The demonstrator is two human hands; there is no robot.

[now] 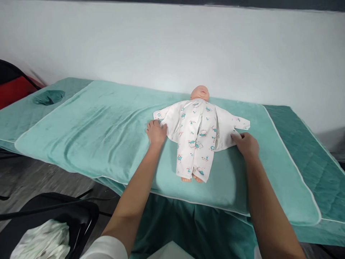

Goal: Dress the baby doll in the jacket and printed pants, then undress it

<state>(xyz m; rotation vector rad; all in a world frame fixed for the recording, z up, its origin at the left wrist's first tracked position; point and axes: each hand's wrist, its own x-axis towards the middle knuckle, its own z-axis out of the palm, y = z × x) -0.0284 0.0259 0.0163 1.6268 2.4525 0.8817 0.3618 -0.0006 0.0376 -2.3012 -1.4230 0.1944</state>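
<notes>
A baby doll [199, 92] lies on its back on a teal blanket [102, 133], head toward the wall. It wears white printed pyjamas [198, 138], with the jacket spread open to both sides. My left hand [155, 132] rests on the jacket's left edge, fingers curled on the cloth. My right hand [246, 144] pinches the jacket's lower right corner. The doll's bare feet [192, 178] stick out of the trouser legs.
The blanket covers a darker green quilted bed [318, 158] set against a white wall. A black chair [67, 216] at lower left holds crumpled white cloth [43, 241]. A red and black chair [13, 88] stands at the far left. The floor is grey wood.
</notes>
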